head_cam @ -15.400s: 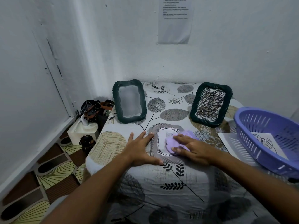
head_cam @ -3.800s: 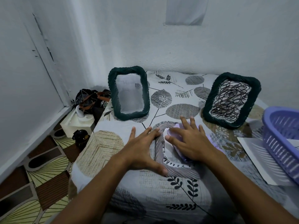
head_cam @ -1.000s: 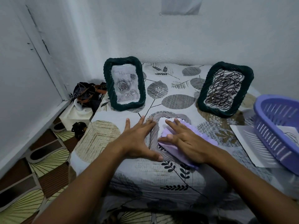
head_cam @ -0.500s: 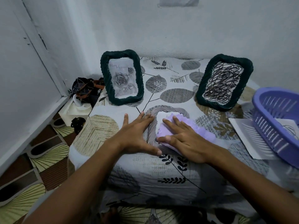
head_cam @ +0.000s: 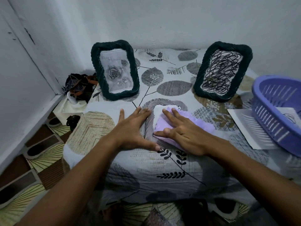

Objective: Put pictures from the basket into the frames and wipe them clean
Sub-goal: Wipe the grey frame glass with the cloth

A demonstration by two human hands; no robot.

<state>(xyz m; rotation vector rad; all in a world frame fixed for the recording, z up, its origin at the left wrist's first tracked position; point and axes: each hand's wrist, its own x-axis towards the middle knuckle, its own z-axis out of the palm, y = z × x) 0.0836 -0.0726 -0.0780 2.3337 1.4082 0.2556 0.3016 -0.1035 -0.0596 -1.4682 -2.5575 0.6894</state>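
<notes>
patterned cloth (head_cam: 146, 163) covers the table, leaf print in grey and black. left hand (head_cam: 132, 129) lies flat on it, fingers straight and spread, thumb out toward the right, holding nothing. right hand (head_cam: 180, 131) lies just beside it, fingers straight, pressing a purple rag (head_cam: 202, 123) down on a grey frame (head_cam: 149, 126) that lies flat on the table; a white patch of its inside shows past the fingertips. to the right, a white sheet (head_cam: 244, 124) lies on the cloth, partly under a purple basket (head_cam: 273, 123) at the table's right edge; a picture (head_cam: 289, 115) with a line drawing lies inside the basket. farther back, two dark green woven frames stand tilted, well apart. left frame (head_cam: 96, 66) holds a grey picture of roses. right frame (head_cam: 205, 66) holds a picture of black scribbles. behind them, a pale wall (head_cam: 162, 22). left of the table, on the floor, a white box (head_cam: 68, 108) with dark straps (head_cam: 78, 85) piled on and behind it, near the corner.
</notes>
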